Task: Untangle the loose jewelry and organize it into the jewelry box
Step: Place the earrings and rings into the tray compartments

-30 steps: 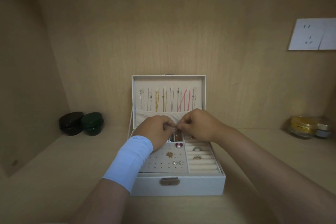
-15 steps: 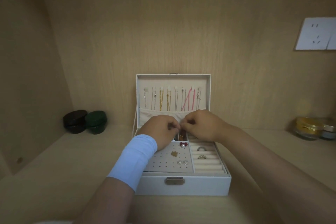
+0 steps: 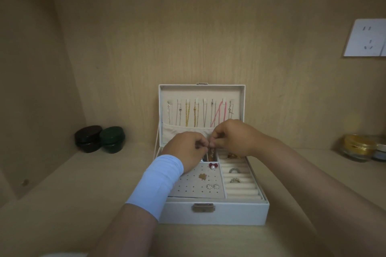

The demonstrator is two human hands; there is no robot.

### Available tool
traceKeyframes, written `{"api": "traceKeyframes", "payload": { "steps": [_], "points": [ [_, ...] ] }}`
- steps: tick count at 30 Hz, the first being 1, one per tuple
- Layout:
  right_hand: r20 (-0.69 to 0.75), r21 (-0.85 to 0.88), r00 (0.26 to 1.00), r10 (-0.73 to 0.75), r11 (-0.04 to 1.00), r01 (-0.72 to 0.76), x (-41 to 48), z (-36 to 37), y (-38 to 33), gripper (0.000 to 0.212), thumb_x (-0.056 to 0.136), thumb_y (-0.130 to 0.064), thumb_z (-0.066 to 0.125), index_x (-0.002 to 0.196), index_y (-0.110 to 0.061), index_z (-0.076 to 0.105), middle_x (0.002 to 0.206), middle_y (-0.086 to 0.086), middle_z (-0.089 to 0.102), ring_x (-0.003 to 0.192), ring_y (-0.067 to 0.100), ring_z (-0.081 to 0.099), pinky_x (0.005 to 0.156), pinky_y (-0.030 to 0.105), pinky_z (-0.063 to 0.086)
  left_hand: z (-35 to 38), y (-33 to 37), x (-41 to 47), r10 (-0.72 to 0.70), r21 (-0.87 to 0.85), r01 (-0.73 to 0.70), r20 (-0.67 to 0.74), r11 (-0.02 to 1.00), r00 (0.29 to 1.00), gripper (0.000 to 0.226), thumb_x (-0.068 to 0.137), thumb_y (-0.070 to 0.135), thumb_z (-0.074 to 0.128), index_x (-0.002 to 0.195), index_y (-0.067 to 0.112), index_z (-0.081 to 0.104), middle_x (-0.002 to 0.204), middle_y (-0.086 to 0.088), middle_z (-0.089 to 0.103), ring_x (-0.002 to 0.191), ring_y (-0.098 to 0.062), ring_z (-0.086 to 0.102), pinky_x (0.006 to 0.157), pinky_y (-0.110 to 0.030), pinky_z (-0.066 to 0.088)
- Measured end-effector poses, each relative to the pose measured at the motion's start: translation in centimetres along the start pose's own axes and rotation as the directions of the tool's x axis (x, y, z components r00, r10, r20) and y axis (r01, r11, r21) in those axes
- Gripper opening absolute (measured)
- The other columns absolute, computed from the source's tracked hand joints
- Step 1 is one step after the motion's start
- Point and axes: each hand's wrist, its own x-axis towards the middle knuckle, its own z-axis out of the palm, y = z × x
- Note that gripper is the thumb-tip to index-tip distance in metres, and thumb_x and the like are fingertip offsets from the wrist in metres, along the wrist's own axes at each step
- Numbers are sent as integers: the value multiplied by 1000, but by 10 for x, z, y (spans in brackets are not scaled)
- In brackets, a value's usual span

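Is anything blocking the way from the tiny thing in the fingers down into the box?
Nothing visible does. The jewelry box is open, and the left hand and right hand pinch a small gold piece right over the narrow back compartment. Only the fingers themselves crowd that spot.

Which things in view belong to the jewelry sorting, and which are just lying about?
Job:
jewelry box
left hand and right hand, both pinching a small piece
hung necklaces
rings
earrings

Lying about:
black jar
green jar
gold-lidded jar
wall socket
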Motion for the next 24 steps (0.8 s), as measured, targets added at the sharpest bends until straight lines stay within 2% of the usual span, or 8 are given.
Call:
{"api": "traceKeyframes", "payload": {
  "steps": [4, 8, 12, 15, 19, 21, 24],
  "points": [
    [68, -26, 998, -10, 1000, 12, 1, 4, 2, 9, 92, -29, 68, 92, -25, 77, 81, -12, 71, 72, 2, 61, 73, 28, 53, 0, 1, -1, 8, 27, -8, 9, 1000, 1000, 13, 89, 28, 62, 94, 35, 71, 105, 13, 68, 101, -8, 61, 96, -33, 50],
    [-18, -42, 1000, -19, 999, 19, 2, 12, 3, 9, 86, -33, 74, 95, -31, 78, 83, -16, 72, 75, -1, 63, 73, 27, 54, -2, 2, -3, 14, 78, -14, 6, 997, 1000, 12, 88, 30, 63, 95, 34, 72, 104, 11, 67, 99, -10, 62, 93, -36, 52],
    [-102, 73, 995, 2, 997, 6, -4, 13, 5, 9, 82, -32, 79, 91, -32, 79, 81, -17, 73, 77, -3, 66, 76, 27, 58, -3, 1, -5, 30, 103, -29, -10, 994, 999, 14, 88, 31, 63, 98, 33, 73, 103, 12, 67, 98, -10, 62, 91, -37, 53],
    [-67, 73, 998, -13, 997, 18, -8, 12, 6, 10, 84, -29, 78, 93, -31, 80, 84, -15, 75, 79, -1, 66, 80, 30, 58, -2, 0, -5, 53, 96, -51, -21, 994, 998, 14, 87, 31, 64, 98, 34, 72, 100, 13, 66, 100, -10, 60, 92, -37, 52],
    [1, -26, 1000, -15, 1000, 15, -7, 10, 8, 14, 89, -29, 71, 99, -34, 79, 92, -15, 73, 85, 3, 65, 84, 35, 57, 0, 0, -5, 62, 105, -60, -10, 993, 998, 15, 86, 34, 66, 99, 36, 72, 97, 13, 61, 105, -13, 56, 96, -38, 48],
    [-15, 19, 1000, -3, 1000, 3, -7, 8, 8, 16, 91, -26, 69, 102, -33, 79, 94, -15, 73, 86, 1, 65, 85, 32, 57, 1, -1, -5, 65, 121, -64, -8, 991, 998, 16, 87, 37, 66, 101, 37, 72, 96, 13, 60, 106, -15, 55, 96, -39, 47],
    [-74, 93, 996, 40, 995, -33, -9, 6, 7, 10, 91, -27, 70, 94, -29, 79, 88, -14, 74, 83, 1, 66, 84, 31, 57, 1, -2, -5, 82, 118, -83, 17, 989, 996, 22, 88, 38, 64, 109, 38, 71, 98, 14, 60, 108, -14, 52, 97, -38, 46]
  ]
}}
